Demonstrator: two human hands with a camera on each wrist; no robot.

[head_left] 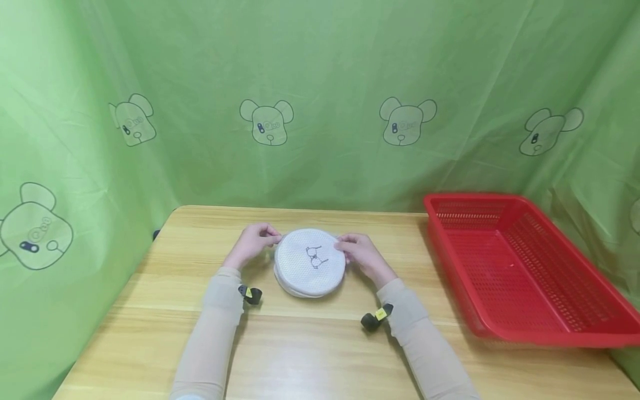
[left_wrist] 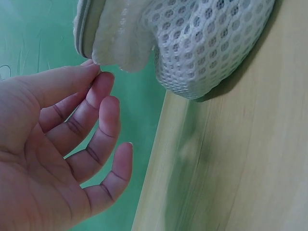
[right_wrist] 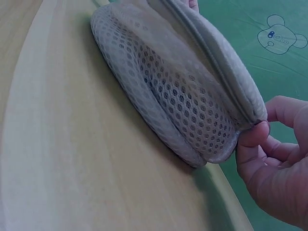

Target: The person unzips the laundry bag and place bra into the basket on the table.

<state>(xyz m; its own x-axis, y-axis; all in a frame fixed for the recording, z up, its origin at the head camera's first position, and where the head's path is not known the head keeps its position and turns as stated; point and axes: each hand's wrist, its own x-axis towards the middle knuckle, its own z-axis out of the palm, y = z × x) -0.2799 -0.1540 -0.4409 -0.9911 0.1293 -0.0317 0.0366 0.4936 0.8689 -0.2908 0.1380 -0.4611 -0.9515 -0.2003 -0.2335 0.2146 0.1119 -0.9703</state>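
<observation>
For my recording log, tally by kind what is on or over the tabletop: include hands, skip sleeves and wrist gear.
Round white mesh pouch: 1
Red basket: 1
Hands: 2, the left hand and the right hand, both with fingers at the pouch's edge
Total: 4

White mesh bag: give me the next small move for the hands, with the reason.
I'd probably have the left hand and right hand gently raise the top rim of the white mesh bag: both hands are already at that rim, and the right wrist view shows the mesh side slumped in folds beneath it.
</observation>
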